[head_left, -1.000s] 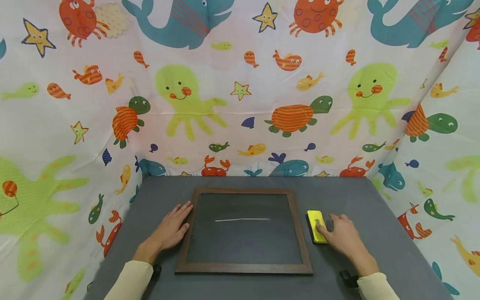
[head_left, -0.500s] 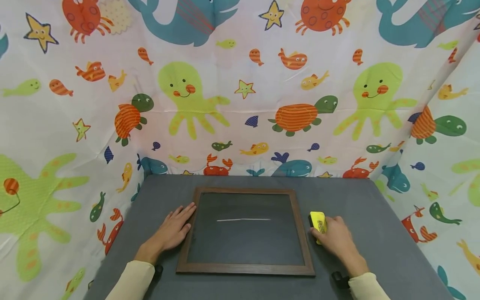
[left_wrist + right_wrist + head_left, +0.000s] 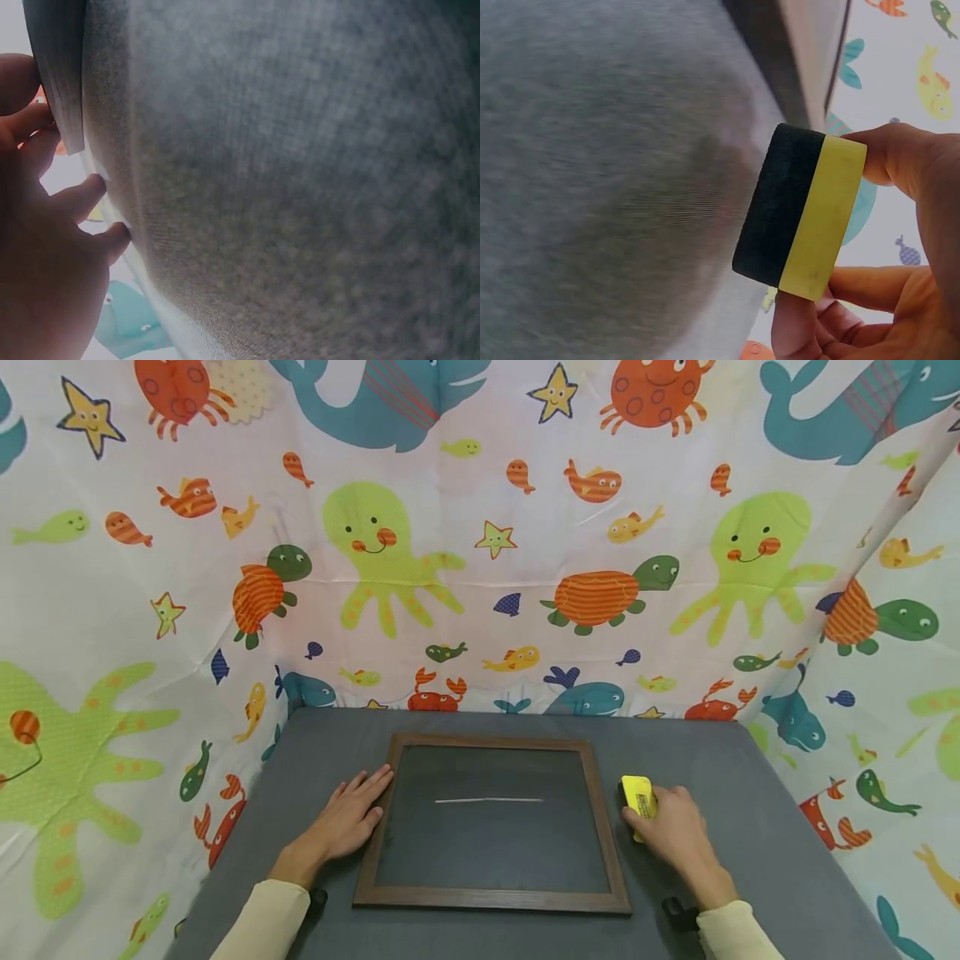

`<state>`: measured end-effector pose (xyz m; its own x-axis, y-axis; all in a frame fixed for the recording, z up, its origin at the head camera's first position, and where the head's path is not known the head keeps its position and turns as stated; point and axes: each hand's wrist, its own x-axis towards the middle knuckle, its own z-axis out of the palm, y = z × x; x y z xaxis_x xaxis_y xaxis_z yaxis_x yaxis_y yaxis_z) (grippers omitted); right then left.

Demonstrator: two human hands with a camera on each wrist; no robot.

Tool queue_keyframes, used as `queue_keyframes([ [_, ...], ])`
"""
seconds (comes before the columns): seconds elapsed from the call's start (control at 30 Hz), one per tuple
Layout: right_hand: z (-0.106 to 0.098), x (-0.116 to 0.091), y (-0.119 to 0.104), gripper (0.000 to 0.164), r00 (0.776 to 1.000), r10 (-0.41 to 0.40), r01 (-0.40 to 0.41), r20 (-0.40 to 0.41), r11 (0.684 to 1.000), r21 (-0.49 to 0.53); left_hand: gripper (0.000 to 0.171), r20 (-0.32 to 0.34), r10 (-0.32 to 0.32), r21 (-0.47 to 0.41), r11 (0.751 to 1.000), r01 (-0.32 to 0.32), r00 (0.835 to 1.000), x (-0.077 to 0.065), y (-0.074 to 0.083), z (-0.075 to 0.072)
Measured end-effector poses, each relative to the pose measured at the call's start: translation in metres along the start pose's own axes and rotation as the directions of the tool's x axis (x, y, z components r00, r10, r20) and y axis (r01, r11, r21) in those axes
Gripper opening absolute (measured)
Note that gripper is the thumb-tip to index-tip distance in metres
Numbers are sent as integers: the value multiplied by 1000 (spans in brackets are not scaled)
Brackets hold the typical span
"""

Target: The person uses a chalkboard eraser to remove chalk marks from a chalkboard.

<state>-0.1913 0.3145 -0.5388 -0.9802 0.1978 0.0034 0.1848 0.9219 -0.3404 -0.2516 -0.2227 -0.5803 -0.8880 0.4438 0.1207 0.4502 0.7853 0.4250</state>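
Note:
A blackboard [image 3: 495, 852] in a brown wooden frame lies flat, one thin white chalk line [image 3: 489, 800] running across its middle. My left hand [image 3: 341, 822] rests beside it, fingers fairly straight, the fingertips touching the left side of the frame. To the right of the board, my right hand [image 3: 675, 831] grips a yellow board eraser [image 3: 639, 795] with a black felt underside. In the right wrist view, thumb and fingers hold the eraser [image 3: 802, 214] by opposite sides, felt facing the table; it looks slightly raised from the surface.
The grey table [image 3: 330, 735] bears the board and reaches back to a curtain [image 3: 465, 543] printed with sea animals. The curtain also hangs along both sides. A dark band with a small device [image 3: 680, 912] sits at my right wrist.
My right hand has closed round the eraser, thumb now on its left side, and the eraser has shifted and tilted slightly. The left hand stays at the frame. The head view has shifted a little.

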Motion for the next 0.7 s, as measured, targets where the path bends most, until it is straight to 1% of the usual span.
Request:
queue_keyframes([
  [0.13,-7,2,-12,76,999,-38,38,-23,999,-5,61,3,-7,-11,1000,7,1000,-3,-3,-1],
  [0.37,-13,2,-43,71,998,-63,64,-16,998,19,60,39,-17,-11,1000,17,999,-3,-6,-1],
  [0.47,-11,4,-58,68,996,-84,84,-23,996,29,60,48,-20,-22,1000,21,999,-3,-7,-1],
  [0.57,-6,7,-72,63,994,-108,109,-31,994,31,60,42,-14,-30,999,15,999,-2,-7,-3],
  [0.7,5,8,-88,62,992,-124,124,-13,992,29,61,47,-20,-29,999,22,999,-1,-6,-2],
])
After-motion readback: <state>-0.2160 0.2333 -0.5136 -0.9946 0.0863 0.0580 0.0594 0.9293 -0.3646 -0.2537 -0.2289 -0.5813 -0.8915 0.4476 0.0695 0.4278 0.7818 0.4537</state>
